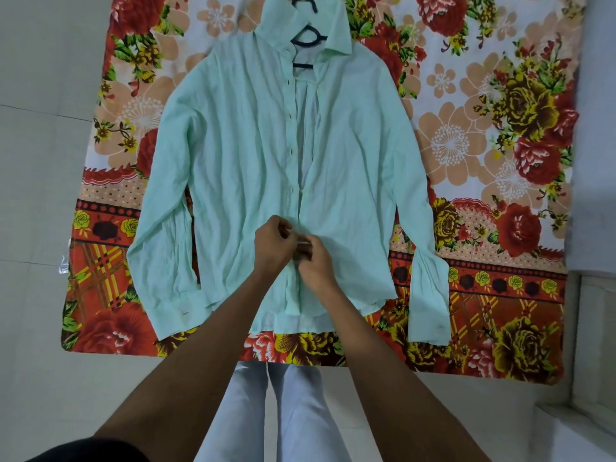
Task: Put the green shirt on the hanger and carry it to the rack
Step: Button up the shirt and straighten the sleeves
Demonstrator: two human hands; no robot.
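The pale green shirt (233,155) lies flat, front up, on a floral cloth, sleeves spread down both sides. A dark hanger (308,40) sits inside the collar, its hook poking out past the top of the collar. The upper front stands apart, showing the inner back. My left hand (271,243) and my right hand (315,263) meet at the button strip low on the shirt, each pinching one edge of the fabric, fingers closed around a button spot.
The floral cloth (483,135) in red, orange and yellow covers the pale tiled floor (43,161). A low white step or ledge (586,361) runs along the right. My legs in light trousers stand at the cloth's near edge.
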